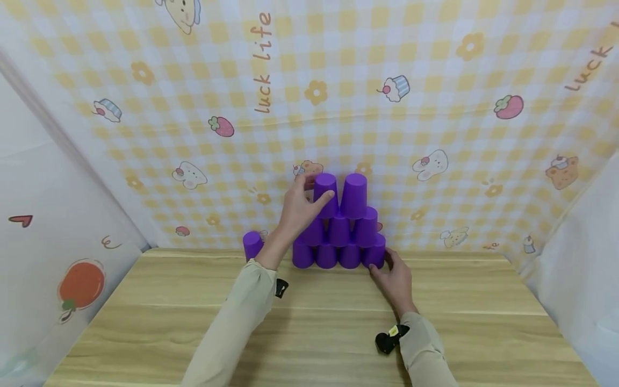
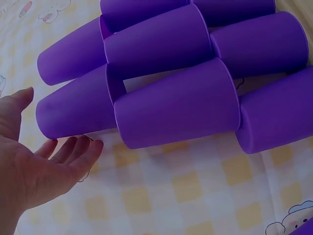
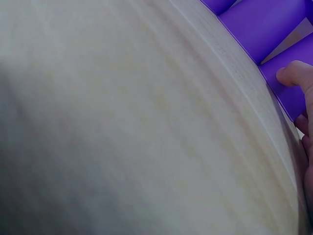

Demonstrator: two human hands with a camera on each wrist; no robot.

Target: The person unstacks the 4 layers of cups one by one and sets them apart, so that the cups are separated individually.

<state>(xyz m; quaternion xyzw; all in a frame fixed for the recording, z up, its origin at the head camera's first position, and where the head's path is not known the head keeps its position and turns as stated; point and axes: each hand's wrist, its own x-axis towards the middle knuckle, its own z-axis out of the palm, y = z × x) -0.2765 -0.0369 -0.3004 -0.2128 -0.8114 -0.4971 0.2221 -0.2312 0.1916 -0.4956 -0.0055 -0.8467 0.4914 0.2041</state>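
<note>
Upside-down purple cups stand stacked in a pyramid, with several in the bottom row (image 1: 326, 256), three in the middle row (image 1: 339, 232) and two on top. Around the top left cup (image 2: 76, 105) my left hand (image 1: 301, 207) is spread, thumb in front and fingers at its far side. In the left wrist view a gap shows between the thumb and that cup, and the fingertips are close to or touching its side. My right hand (image 1: 397, 279) holds the bottom right cup (image 3: 288, 90), its thumb on the front. The other top cup (image 1: 355, 196) stands beside the left one.
A single purple cup (image 1: 252, 245) stands upside down left of the pyramid, partly hidden by my left forearm. The wooden table (image 1: 459, 322) meets a checked cloth backdrop (image 1: 271, 150) just behind the cups. White cloth (image 1: 48, 177) hangs at the left side.
</note>
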